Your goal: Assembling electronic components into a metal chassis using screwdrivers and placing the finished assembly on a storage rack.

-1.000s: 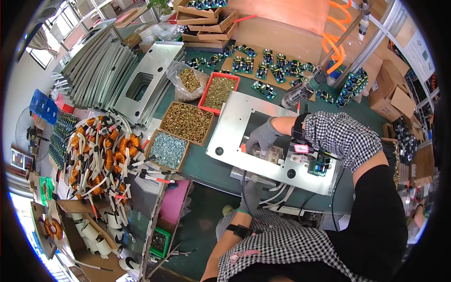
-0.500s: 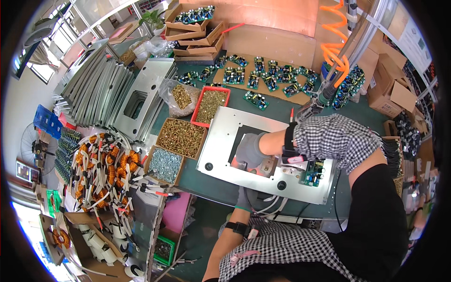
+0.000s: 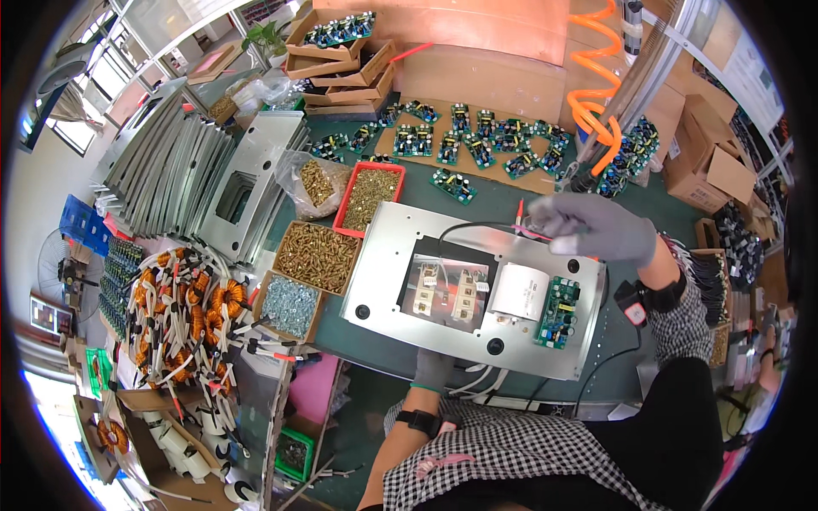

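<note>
A silver metal plate with a square cut-out lies on the green bench. My right hand, in a grey glove, hovers over its far right corner. Thumb and fingers pinch a thin black wire that arcs back to the cut-out. Two pale terminal blocks sit in that opening. Beside them are a white cylinder, like a capacitor, and a green circuit board. At the plate's near edge is my gloved left hand; its fingers are hidden by the plate.
Left of the plate stand boxes of brass-coloured fasteners and silver hardware, and a red tray. Copper-wound coils pile up farther left. Circuit boards lie behind. An orange coiled hose hangs at far right.
My right hand has moved from the cut-out to the plate's far right, with the black wire. My left hand has shifted slightly left at the near edge. The blocks and cylinder are now uncovered.
</note>
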Motion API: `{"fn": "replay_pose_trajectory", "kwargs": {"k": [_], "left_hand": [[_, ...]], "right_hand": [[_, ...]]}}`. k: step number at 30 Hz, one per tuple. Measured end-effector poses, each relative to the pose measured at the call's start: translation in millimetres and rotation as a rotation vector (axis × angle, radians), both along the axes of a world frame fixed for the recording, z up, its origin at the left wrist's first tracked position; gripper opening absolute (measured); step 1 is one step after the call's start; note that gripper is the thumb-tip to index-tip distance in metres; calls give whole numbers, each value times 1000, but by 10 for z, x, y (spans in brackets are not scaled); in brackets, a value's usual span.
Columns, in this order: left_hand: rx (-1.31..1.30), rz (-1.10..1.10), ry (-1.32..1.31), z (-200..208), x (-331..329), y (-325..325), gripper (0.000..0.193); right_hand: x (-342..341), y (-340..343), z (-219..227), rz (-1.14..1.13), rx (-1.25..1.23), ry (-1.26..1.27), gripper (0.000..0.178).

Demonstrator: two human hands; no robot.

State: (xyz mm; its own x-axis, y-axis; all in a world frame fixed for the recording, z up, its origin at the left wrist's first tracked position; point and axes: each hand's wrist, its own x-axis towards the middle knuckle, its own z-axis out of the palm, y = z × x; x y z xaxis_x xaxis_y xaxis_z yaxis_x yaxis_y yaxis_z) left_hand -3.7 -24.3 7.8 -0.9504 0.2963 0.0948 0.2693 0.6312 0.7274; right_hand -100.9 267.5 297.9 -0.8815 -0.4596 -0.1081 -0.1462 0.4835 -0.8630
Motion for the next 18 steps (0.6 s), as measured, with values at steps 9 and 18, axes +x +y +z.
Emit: {"fn": "replay_pose_trajectory", "kwargs": {"k": [9,18], "left_hand": [[578,313,-1059,894,-85,-1341,33],[596,542,-595,1040,-1045,-2245,25]], "right_hand": [[-28,319,-584,-469,-6,252,68],[-665,-296,-672,-428,-358,8,63]]}}
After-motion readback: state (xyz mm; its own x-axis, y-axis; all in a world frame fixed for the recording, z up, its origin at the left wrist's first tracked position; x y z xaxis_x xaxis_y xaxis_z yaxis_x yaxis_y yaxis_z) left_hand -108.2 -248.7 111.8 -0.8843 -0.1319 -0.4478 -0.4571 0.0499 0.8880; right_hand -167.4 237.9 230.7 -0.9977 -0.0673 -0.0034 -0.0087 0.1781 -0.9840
